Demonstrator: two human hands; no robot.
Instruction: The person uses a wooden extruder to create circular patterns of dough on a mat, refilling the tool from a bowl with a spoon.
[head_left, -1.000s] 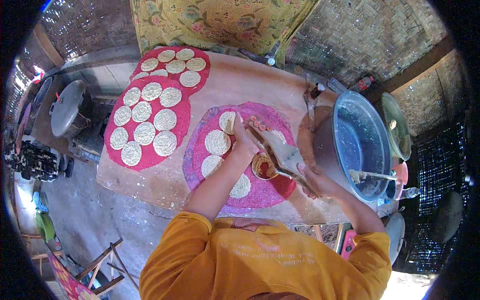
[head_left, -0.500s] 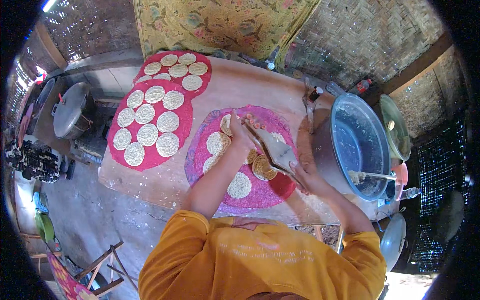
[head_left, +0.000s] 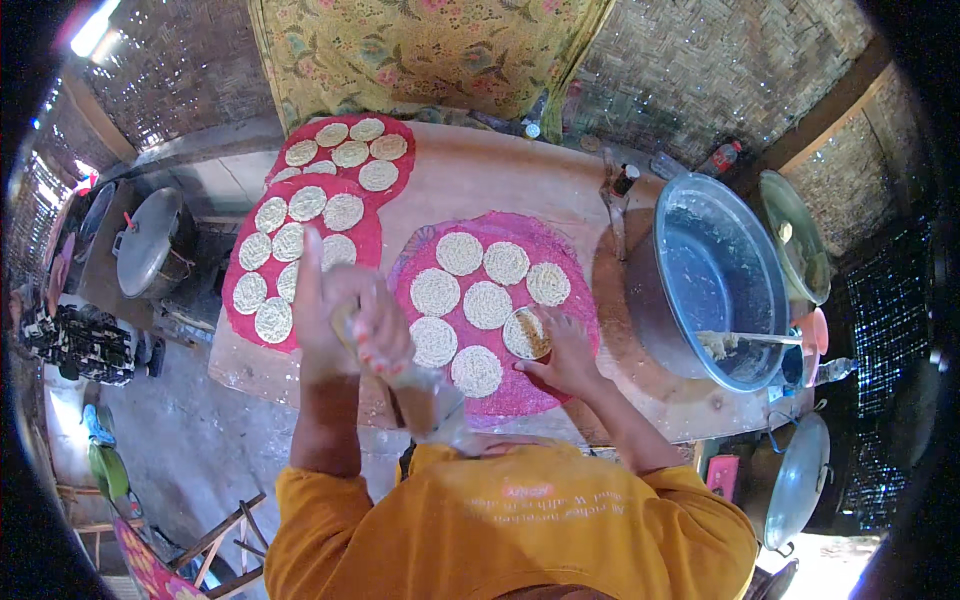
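My left hand (head_left: 350, 315) is raised above the table's left part, blurred, with its fingers closed round a soft plastic bag (head_left: 425, 405). The bag hangs toward my chest, and its contents look brownish. Low over the pink-purple cloth (head_left: 520, 395), my right hand (head_left: 570, 355) spreads its thumb and fingers round the near right edge of a round ring mould (head_left: 527, 333). A pale patch and a brown patch show inside the ring. Several pale, rough-textured dough discs (head_left: 487, 304) lie on this cloth around it. My right fingertips are partly hidden.
Several more pale discs lie on red cloths (head_left: 365, 232) at the table's left. A large blue basin (head_left: 705, 285) with a white-handled tool stands at the right. Beyond it are a green basin (head_left: 800, 240) and a bottle (head_left: 722, 158). A lidded pot (head_left: 150, 245) stands far left.
My left hand has swung left and up toward me with the bag. My right hand has let go of the bag and moved left, down to the ring mould.
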